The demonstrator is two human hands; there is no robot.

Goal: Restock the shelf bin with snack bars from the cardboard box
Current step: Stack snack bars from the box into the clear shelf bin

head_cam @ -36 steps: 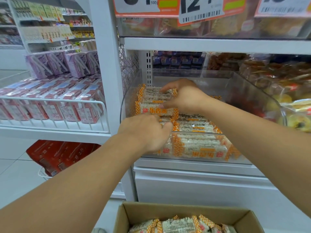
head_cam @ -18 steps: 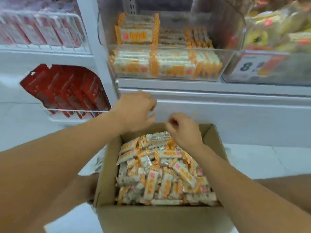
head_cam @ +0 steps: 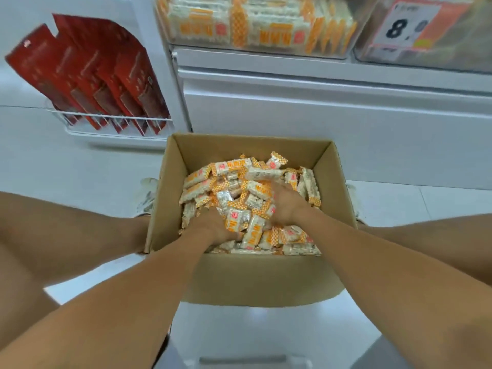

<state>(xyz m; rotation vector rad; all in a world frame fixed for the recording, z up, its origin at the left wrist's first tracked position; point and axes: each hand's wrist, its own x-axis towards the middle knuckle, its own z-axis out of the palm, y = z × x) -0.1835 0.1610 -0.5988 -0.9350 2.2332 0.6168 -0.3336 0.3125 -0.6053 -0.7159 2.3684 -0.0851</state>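
An open cardboard box (head_cam: 250, 278) stands on the floor between my knees, full of loose white-and-orange snack bars (head_cam: 234, 169). Both hands are down in the pile. My left hand (head_cam: 213, 226) is sunk among the bars at the near left, fingers hidden under them. My right hand (head_cam: 287, 202) lies on the bars at centre right, fingers buried too. A heap of bars sits between the two hands. The clear shelf bin (head_cam: 255, 50) above holds stacked rows of the same bars.
Red packets (head_cam: 87, 73) stand in a white wire rack at the lower left. A second clear bin with an orange price tag (head_cam: 415, 25) sits to the right. The white shelf base (head_cam: 319, 102) rises behind the box. White floor surrounds it.
My hands left the shelf bin, came down over the box and have now plunged into the pile of bars. The view has tilted down from the shelf to the box.
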